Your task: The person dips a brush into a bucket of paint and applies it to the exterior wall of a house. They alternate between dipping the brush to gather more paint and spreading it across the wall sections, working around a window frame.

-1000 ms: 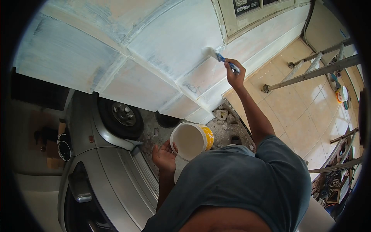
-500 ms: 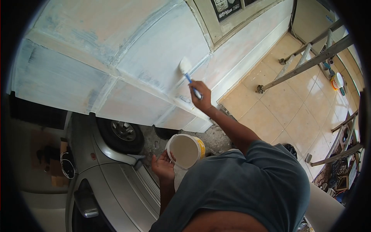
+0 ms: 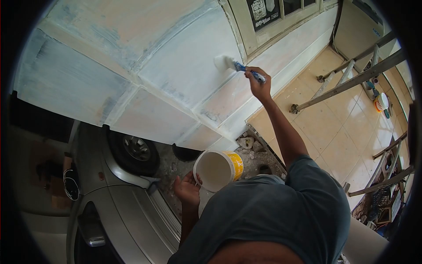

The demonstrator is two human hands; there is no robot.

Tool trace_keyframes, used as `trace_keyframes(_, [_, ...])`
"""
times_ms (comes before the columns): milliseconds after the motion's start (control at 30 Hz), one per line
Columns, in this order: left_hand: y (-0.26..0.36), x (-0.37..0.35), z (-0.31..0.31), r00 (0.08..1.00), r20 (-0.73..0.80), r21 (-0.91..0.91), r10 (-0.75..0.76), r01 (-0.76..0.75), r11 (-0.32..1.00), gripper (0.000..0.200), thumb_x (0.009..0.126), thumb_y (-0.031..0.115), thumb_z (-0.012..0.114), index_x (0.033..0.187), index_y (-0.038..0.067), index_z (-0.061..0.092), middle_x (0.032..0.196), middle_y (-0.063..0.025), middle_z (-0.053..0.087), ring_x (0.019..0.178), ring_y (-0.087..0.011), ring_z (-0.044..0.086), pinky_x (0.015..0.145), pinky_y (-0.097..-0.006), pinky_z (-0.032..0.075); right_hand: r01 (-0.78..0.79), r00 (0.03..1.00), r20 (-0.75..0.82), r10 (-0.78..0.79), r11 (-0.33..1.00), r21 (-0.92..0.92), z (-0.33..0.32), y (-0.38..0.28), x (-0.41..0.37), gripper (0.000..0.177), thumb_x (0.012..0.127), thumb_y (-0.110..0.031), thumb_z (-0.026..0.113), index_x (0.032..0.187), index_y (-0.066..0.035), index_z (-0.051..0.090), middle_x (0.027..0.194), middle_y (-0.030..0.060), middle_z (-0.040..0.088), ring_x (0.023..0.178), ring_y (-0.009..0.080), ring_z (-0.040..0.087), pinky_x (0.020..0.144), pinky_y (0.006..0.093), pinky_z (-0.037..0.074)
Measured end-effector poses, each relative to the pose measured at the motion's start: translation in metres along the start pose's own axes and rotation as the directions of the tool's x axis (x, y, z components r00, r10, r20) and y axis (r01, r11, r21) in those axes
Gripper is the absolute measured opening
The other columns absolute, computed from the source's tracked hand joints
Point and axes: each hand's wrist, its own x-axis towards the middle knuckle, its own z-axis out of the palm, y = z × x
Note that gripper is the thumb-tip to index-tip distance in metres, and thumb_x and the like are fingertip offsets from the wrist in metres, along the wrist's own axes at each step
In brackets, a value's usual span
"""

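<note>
My right hand (image 3: 259,84) grips a paintbrush (image 3: 250,72) by its blue and white handle. The white bristles press against the pale, patchily painted wall (image 3: 184,61), just left of the window frame's lower corner. Low in front of my body, my left hand (image 3: 187,189) holds a white bucket (image 3: 196,171) with a yellow label by its rim, fingers curled over the edge. The bucket tilts with its mouth towards me, and its inside looks pale.
A grey car (image 3: 127,215) stands close on the left. To the right a metal ladder (image 3: 343,83) rests on the tiled floor (image 3: 316,127). Another white bucket (image 3: 381,102) and clutter lie beyond it. Rubble (image 3: 248,143) lies at the wall's foot.
My right hand has moved up and to the right with the paintbrush, whose bristles now point left along the wall. The bucket has shifted slightly right in view, still in my left hand.
</note>
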Motion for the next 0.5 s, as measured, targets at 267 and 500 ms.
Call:
trace_keyframes(267, [-0.003, 0.005, -0.007, 0.999, -0.043, 0.019, -0.019, 0.02, 1.0, 0.07, 0.085, 0.055, 0.046, 0.112, -0.01, 0.053, 0.104, -0.0164, 0.054, 0.093, -0.0258, 0.053, 0.085, -0.0376, 0.042, 0.076, 0.949, -0.304, -0.084, 0.996, -0.038, -0.044, -0.017, 0.018, 0.01, 0.087, -0.001, 0.062, 0.095, 0.005, 0.065, 0.084, 0.0089, 0.066, 0.075, 0.0106, 0.062, 0.07, 0.0229, 0.05])
trace_keyframes(500, [0.0, 0.009, -0.011, 1.0, 0.006, 0.08, 0.015, -0.016, 0.997, 0.07, 0.086, 0.055, 0.045, 0.112, -0.009, 0.053, 0.102, -0.0154, 0.055, 0.093, -0.0254, 0.053, 0.086, -0.0363, 0.042, 0.269, 0.949, -0.119, -0.292, 0.947, -0.173, 0.062, -0.043, -0.034, 0.015, 0.077, 0.009, 0.063, 0.089, 0.0, 0.064, 0.084, 0.018, 0.065, 0.087, 0.0301, 0.068, 0.076, 0.0323, 0.051])
